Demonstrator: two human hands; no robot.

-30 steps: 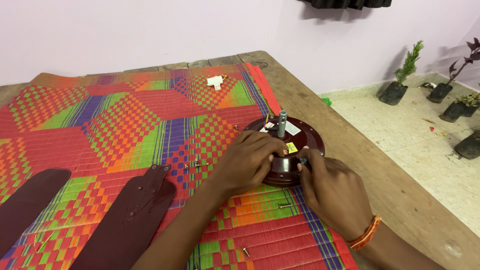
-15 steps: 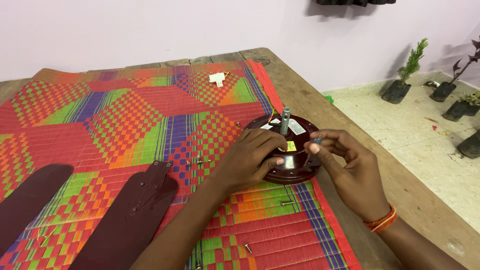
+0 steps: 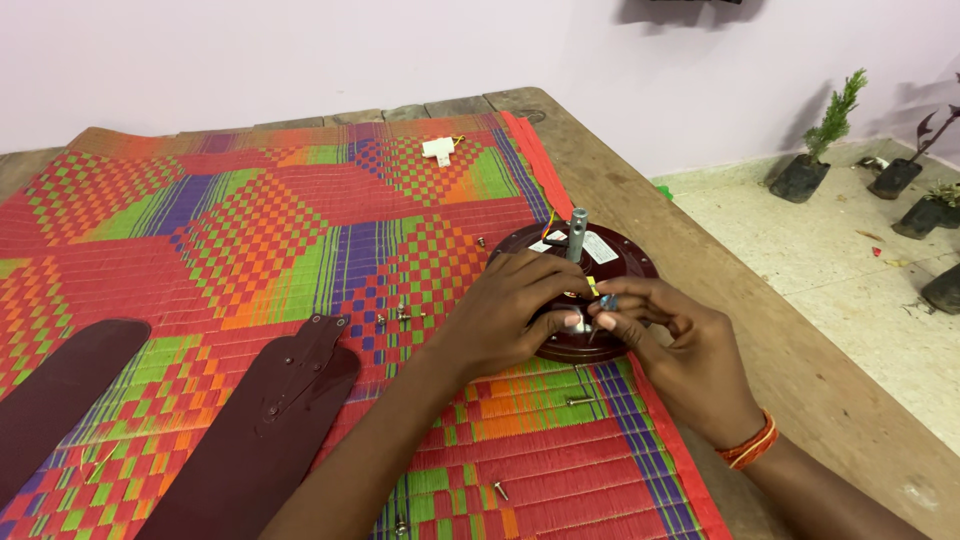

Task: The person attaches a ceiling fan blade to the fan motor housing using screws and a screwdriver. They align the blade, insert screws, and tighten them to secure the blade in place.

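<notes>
Right hand (image 3: 690, 345) back beside left hand (image 3: 515, 310), both pinching motor (image 3: 610, 265) wires, on woven mat (image 3: 250, 230).

The scene is viewed from a single head-worn camera, angled down and forward at close range; the table (image 3: 800, 370) fills the lower frame, the wall (image 3: 300, 60) the top.
</notes>
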